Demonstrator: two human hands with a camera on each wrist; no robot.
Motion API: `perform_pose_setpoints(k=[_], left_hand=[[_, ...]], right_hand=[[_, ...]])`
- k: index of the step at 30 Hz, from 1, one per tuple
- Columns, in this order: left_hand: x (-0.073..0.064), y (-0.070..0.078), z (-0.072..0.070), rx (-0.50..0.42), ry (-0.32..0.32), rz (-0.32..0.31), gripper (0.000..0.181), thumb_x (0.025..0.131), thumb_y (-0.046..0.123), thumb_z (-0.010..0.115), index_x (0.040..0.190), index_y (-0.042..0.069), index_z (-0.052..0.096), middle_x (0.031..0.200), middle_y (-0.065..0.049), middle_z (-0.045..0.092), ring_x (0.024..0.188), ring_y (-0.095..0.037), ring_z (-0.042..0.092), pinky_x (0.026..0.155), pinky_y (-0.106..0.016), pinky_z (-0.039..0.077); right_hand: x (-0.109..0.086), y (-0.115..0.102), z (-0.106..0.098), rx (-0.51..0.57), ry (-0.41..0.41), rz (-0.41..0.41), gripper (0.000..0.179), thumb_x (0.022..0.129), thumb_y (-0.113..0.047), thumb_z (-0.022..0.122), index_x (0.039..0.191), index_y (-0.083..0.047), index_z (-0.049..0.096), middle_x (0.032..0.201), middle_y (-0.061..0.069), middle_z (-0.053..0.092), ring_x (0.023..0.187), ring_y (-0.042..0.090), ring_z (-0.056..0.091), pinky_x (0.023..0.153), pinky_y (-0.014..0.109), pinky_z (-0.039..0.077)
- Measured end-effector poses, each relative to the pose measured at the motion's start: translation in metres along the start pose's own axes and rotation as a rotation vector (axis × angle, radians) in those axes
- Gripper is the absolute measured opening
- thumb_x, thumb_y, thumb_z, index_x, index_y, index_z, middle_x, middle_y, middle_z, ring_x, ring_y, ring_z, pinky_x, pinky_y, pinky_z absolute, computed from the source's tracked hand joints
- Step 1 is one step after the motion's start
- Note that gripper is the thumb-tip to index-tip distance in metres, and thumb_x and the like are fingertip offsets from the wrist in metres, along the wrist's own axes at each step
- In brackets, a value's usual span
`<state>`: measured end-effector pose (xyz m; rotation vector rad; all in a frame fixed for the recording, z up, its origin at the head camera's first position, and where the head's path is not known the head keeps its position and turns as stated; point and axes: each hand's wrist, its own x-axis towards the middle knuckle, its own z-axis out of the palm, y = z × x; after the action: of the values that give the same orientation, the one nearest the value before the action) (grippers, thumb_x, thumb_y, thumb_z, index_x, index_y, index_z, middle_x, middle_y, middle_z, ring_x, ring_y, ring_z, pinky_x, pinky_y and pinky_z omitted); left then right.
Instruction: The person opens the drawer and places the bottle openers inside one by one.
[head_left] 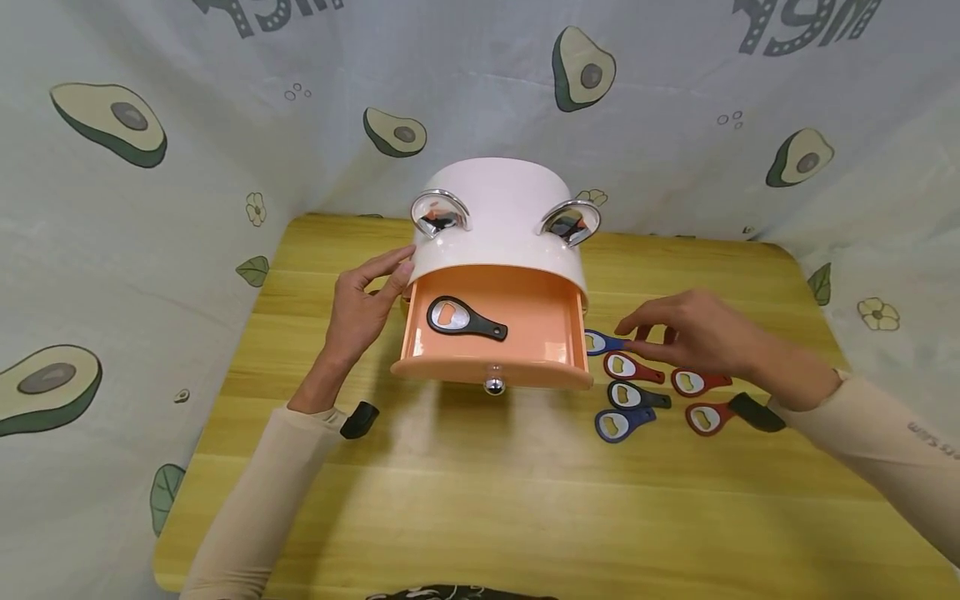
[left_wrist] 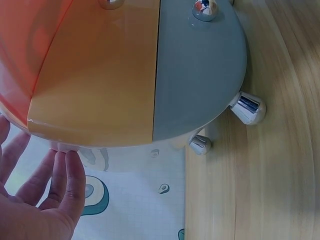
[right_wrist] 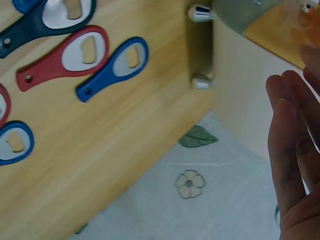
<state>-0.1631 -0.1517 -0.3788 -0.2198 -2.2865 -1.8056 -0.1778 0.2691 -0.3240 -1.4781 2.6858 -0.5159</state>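
A white rounded drawer box (head_left: 498,200) stands with its peach top drawer (head_left: 532,325) pulled out. Inside that drawer lies a black-handled bottle opener (head_left: 467,319). My left hand (head_left: 360,312) touches the box's left side with extended fingers (left_wrist: 75,185). Right of the drawer, my right hand (head_left: 686,329) hovers over the table, its fingertips near the handle of a blue bottle opener (head_left: 597,342). In the right wrist view this blue opener (right_wrist: 102,82) lies flat on the wood, apart from the loosely bent fingers (right_wrist: 284,145).
Several more openers lie close together on the right, among them a red one (head_left: 633,367), a dark one (head_left: 637,395) and a blue one (head_left: 626,423). Two lower drawers, yellow (left_wrist: 100,75) and grey (left_wrist: 200,75), are closed. The wooden table (head_left: 480,517) meets a printed cloth behind.
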Motion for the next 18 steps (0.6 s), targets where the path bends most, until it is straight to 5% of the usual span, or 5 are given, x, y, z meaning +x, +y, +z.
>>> perform_pose_setpoints(k=[6, 12, 18], left_hand=[[0.002, -0.001, 0.000, 0.005, 0.004, -0.003, 0.032, 0.101, 0.025, 0.062, 0.131, 0.017, 0.069, 0.135, -0.004, 0.066, 0.126, -0.016, 0.059, 0.096, -0.035, 0.054], [0.001, -0.002, 0.000, -0.010, 0.006, -0.013, 0.032, 0.102, 0.023, 0.061, 0.132, 0.015, 0.068, 0.137, -0.005, 0.064, 0.124, -0.019, 0.060, 0.101, -0.044, 0.052], [0.000, -0.002, 0.001, -0.023, 0.001, -0.020, 0.032, 0.102, 0.023, 0.061, 0.132, 0.014, 0.068, 0.138, -0.006, 0.064, 0.126, -0.018, 0.059, 0.104, -0.045, 0.051]], right_hand=[[-0.015, 0.010, 0.015, 0.070, -0.103, 0.063, 0.026, 0.079, -0.011, 0.085, 0.103, -0.019, 0.076, 0.098, -0.008, 0.075, 0.075, -0.003, 0.064, 0.057, 0.013, 0.052], [-0.030, 0.020, 0.044, 0.094, -0.161, -0.001, 0.021, 0.080, -0.015, 0.085, 0.098, -0.019, 0.075, 0.095, -0.007, 0.074, 0.075, 0.002, 0.062, 0.060, 0.020, 0.054], [-0.046, 0.021, 0.076, 0.128, -0.247, 0.055, 0.023, 0.078, -0.016, 0.087, 0.098, -0.016, 0.076, 0.102, -0.004, 0.074, 0.085, 0.008, 0.069, 0.068, 0.029, 0.057]])
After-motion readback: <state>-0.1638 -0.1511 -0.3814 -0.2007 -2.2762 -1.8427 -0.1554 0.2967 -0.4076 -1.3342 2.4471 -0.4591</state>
